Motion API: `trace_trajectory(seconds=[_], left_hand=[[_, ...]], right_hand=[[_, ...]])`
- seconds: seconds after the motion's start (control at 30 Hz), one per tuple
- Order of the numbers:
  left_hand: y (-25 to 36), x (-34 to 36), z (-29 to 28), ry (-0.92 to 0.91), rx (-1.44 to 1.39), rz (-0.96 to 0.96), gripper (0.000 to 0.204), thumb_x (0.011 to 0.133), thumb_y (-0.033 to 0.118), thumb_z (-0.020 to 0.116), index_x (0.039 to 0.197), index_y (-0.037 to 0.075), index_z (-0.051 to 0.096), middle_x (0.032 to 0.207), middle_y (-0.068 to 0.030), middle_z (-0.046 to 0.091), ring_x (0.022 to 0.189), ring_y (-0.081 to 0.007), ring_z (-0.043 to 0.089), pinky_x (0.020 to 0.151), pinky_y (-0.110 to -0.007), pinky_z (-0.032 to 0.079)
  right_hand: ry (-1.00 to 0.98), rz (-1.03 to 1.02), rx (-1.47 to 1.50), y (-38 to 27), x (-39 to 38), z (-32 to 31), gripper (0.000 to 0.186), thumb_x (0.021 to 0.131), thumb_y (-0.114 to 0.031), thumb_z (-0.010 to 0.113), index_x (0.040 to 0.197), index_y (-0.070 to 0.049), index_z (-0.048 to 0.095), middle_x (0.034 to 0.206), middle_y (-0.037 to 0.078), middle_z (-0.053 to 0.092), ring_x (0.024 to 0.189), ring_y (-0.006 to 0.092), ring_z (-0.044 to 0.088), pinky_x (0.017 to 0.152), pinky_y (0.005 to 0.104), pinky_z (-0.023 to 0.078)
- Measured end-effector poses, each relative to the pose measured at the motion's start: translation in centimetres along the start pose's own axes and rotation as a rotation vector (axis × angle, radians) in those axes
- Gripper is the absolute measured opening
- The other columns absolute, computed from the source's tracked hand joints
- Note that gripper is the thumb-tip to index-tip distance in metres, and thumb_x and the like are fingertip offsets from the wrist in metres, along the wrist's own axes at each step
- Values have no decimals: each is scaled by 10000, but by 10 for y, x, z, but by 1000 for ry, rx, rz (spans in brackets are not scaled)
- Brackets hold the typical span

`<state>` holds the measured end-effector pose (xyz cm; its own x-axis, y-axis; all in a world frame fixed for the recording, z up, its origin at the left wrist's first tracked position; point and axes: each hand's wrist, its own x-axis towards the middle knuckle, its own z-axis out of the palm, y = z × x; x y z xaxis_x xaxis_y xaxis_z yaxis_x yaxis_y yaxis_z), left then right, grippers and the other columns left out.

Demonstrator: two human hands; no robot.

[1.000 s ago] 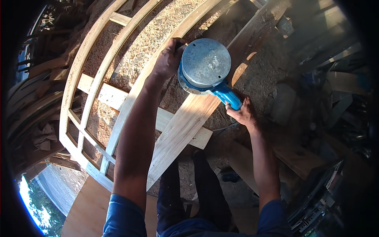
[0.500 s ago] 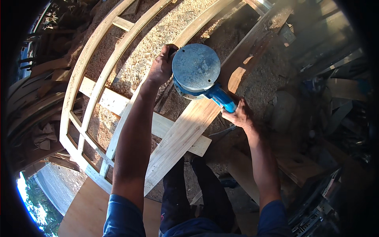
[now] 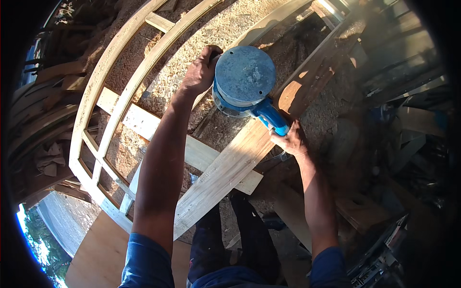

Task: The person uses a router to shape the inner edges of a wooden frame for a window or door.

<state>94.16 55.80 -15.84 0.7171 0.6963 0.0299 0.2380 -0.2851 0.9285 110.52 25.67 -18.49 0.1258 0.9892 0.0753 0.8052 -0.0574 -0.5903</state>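
A blue handheld power tool with a round grey metal top rests on or just above a long wooden plank. Its exact kind is hard to make out from above. My left hand is closed around a dark knob at the tool's left side. Behind it, my right hand wraps the blue rear handle, fingers partly hidden beneath. The tool's body hides the working part and the plank surface under it. Farther along, the plank runs away to the upper right, in shade with sunlit patches.
A curved pale wooden frame with short crosspieces lies at left. A pale board crosses under the plank. Sawdust covers the ground. Stacked wood stands far left, a plywood sheet lies lower left, and dim clutter fills the right.
The tool has moved slightly up and to the right along the plank with both hands on it. The whole view has shifted a little as well.
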Motion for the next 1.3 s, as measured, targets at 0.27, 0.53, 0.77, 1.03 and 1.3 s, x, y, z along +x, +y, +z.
trace_trajectory(seconds=[0.27,0.53,0.77,1.03,1.3], left_hand=[[12,6,-16,32,190,-5,239,1005,251,510,1182,93,539,1099,-150,653,1033,-272,643,899,-373,495],[-8,17,-37,28,165,27,280,1002,295,497,1205,108,546,1134,-145,665,1065,-274,640,922,-374,486],[-2,26,-42,96,275,37,276,989,264,527,1225,123,549,1140,-154,663,1080,-310,636,921,-396,494],[1,26,-50,133,285,39,279,993,278,536,1225,124,543,1135,-158,659,1079,-309,636,913,-402,500],[-7,30,-46,56,306,40,280,997,283,536,1218,112,544,1131,-148,657,1069,-296,635,911,-399,492]], right_hand=[[-33,220,195,-5,23,9,341,707,-243,758,1005,-140,626,1033,153,558,877,339,554,759,454,476],[-77,414,437,-23,58,2,447,703,-240,732,1072,-52,565,916,117,606,808,256,609,740,400,500],[35,335,441,-23,78,2,401,703,-167,727,1071,-70,603,824,98,639,754,235,642,710,394,515],[-8,322,445,-35,91,-5,431,712,-138,707,1118,-46,598,819,117,650,748,236,659,711,375,524],[-14,340,545,-32,85,-7,401,718,-126,690,1098,-38,598,813,98,655,738,207,657,712,359,526]])
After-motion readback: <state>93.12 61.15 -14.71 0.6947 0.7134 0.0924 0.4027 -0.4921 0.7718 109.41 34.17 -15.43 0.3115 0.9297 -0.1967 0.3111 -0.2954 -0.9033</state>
